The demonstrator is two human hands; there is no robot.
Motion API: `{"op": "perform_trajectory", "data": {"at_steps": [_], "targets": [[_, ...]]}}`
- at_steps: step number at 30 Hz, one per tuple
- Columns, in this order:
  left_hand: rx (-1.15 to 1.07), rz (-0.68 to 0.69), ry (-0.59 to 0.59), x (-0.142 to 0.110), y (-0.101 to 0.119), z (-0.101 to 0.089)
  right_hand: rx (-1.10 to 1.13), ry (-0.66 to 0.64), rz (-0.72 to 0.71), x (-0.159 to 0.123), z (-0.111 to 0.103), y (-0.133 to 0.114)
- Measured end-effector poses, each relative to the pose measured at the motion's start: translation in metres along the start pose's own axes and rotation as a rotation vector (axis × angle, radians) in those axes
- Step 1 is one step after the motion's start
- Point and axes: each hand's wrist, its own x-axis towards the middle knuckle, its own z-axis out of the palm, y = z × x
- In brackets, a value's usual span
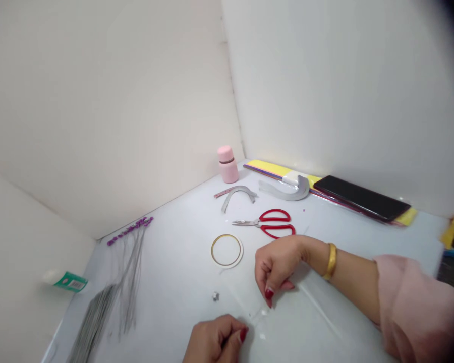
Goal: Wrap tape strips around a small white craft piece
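Note:
My left hand (pixel 216 341) is at the bottom of the view, thumb and forefinger pinched together. Up and to its right, my right hand (pixel 278 264) bends down with its thumb and fingertip pressed together near the tabletop. Between the two pinches runs a faint, thin see-through strip (pixel 257 316), hard to make out against the white surface. Above the left hand lies a small silvery piece (pixel 215 296). A roll of tape (pixel 241 254) lies flat left of my right hand, a short tail at its lower edge. Beyond it are red-handled scissors (pixel 263 222), blades pointing left.
A pink bottle (pixel 229 171) stands in the corner. Curved grey strips (pixel 236 191) lie before it. Along the right wall, a black phone (pixel 359 196) rests on coloured sheets (pixel 267 167). Wire stems (pixel 93 320), purple-tipped stems (pixel 130 229) and a green-labelled item (pixel 71 282) are at left.

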Motion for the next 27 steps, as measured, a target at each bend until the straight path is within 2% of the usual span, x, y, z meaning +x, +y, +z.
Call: {"op": "perform_trajectory", "data": {"at_steps": [5,10,12,16,19,22,25,27], "targets": [[-0.106,0.007,0.024,-0.005,0.013,-0.001,-0.035,0.053,0.037,-0.005,-0.001,-0.003],[-0.036,0.085,0.085,-0.011,0.025,-0.004,-0.086,0.107,0.077,-0.012,0.001,-0.003],[-0.036,0.063,0.081,-0.012,0.028,-0.004,-0.106,0.120,0.096,-0.015,0.002,-0.002],[-0.045,-0.043,0.105,-0.010,0.026,-0.001,-0.152,0.175,0.113,-0.017,0.001,0.001],[0.011,0.036,0.134,-0.009,0.022,0.001,-0.192,0.231,0.103,-0.019,0.001,0.001],[0.091,0.127,0.114,-0.012,0.025,-0.002,-0.226,0.248,0.100,-0.021,0.000,0.003],[0.075,0.124,0.056,-0.014,0.027,-0.009,-0.250,0.255,0.108,-0.024,-0.003,0.006],[0.009,0.074,0.064,-0.014,0.026,-0.013,-0.261,0.274,0.105,-0.026,-0.005,0.007]]}}
